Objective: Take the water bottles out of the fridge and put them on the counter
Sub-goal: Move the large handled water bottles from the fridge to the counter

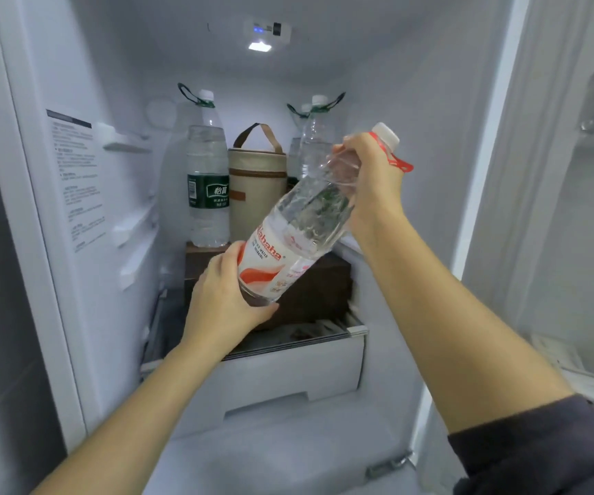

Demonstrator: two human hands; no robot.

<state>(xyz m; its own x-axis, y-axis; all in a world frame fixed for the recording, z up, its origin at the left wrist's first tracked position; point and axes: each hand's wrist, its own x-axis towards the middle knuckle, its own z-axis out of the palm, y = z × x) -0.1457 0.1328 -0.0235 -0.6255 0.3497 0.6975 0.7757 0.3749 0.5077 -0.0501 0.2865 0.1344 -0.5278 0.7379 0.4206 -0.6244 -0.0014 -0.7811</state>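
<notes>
The red bottle [299, 223] hung tilted in the fridge [109, 173] opening, clear of the shelf. The right hand [366, 173] was wrapped round its neck and the left hand [224, 298] was curled under its base. A green bottle [208, 187] and two more bottles [315, 137] stood at the back beside a pouch [257, 187]. The plastic was probably cold and slick, so the bottle could slip if either hand let go early. Swinging it out low could knock the base on the box [316, 291]. The counter was not in view.

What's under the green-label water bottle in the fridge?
The green-label bottle stands on a dark brown box on the glass shelf. The left hand and held bottle cover part of the box.
</notes>
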